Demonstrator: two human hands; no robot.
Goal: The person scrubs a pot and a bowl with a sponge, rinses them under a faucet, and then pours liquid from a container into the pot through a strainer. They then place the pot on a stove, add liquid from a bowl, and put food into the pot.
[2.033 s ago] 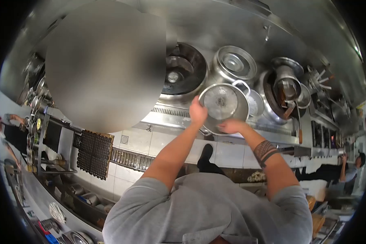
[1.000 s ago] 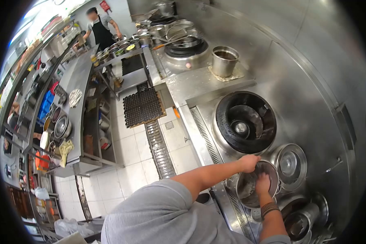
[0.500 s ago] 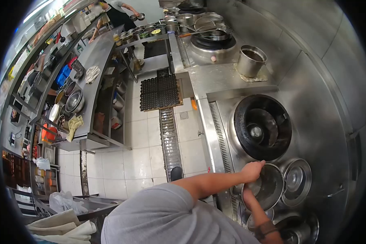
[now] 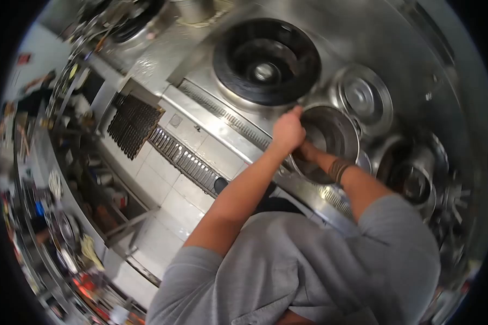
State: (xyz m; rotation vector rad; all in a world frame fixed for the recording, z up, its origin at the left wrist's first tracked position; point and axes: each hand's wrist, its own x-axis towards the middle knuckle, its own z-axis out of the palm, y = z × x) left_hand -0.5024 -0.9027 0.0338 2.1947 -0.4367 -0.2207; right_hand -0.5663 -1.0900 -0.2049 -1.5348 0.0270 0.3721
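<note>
Head view, slip risk: left hand (image 4: 288,131) looks clamped on the left of the rim (image 4: 332,106); wet metal could make that hold slide, pot (image 4: 331,138) would then twist.
Tip risk: both hands work one side. Push down there and the pot could rock toward the grate (image 4: 217,110), if nothing braces the far side.
Knock risk: burner (image 4: 236,78) is just up-left, vessel (image 4: 362,96) just up-right. Little room; a sideways shove would likely bump one.
Right hand (image 4: 308,152): reaches in over the near rim to the left wall. Fingers hidden behind left hand, so can't tell if it grips anything.
Hands: close together, overlapping in the frame; contact between them unclear.
Pot spot: right of centre, beside the small pan (image 4: 365,163) at its lower right. Whether it's fully seated, can't tell.
Pot look: round, deep, bare grey metal, thin bright rim, dull streaky inside. Motion blur; can't confirm liquid or residue.
Handle: loop (image 4: 358,128) on the right side, no hand on it.
</note>
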